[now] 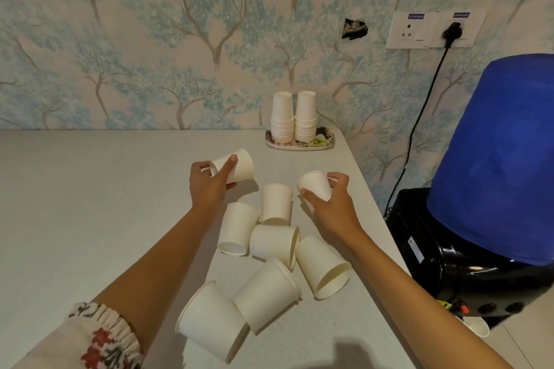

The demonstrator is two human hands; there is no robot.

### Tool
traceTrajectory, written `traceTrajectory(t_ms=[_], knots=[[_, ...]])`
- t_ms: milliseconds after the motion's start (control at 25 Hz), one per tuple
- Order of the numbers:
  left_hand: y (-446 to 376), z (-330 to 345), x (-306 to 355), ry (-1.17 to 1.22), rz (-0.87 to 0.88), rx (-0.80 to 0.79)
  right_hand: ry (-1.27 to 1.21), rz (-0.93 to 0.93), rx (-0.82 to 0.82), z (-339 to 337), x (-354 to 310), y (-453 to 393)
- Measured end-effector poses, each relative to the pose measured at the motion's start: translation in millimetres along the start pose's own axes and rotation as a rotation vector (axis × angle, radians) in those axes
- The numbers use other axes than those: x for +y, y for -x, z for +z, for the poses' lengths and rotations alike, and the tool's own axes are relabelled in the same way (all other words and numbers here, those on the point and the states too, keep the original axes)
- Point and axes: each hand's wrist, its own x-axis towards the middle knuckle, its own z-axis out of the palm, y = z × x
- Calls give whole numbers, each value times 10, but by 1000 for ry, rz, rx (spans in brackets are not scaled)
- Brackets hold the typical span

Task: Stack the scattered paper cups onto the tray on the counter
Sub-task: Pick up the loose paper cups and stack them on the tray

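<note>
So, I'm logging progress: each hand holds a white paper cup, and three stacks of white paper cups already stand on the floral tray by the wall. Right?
Not quite. The head view shows two stacks of white paper cups on the floral tray, not three. The rest holds: the left hand and the right hand each hold a white paper cup.

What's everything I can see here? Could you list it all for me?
Loose paper cups: six, white, lying on the counter between the arms.
Held cups: two, white, one in the left hand, one in the right.
Cup stacks: two, white, upside down on the tray.
Tray: one, floral, back of the counter.
Counter: one, grey.
Water dispenser: one, black, with a blue-covered bottle, right of the counter.
Socket plate: one, white, on the wall, black plug in it.
Left hand: grips a cup.
Right hand: grips a cup.
</note>
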Motion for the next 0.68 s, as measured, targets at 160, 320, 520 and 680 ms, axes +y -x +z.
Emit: traceTrajectory(t_ms=[160, 320, 520, 680], knots=[[-185, 51, -17, 87, -121, -46, -244, 134, 60, 2, 22, -257], [-349, 91, -107, 31, -112, -108, -488, 167, 93, 45, 142, -480], [-455, 176, -242, -56, -66, -155, -587, 167, 283, 177, -11, -880], [-525, 218, -315, 110, -117, -197, -671, 69, 375, 233, -236, -1270]])
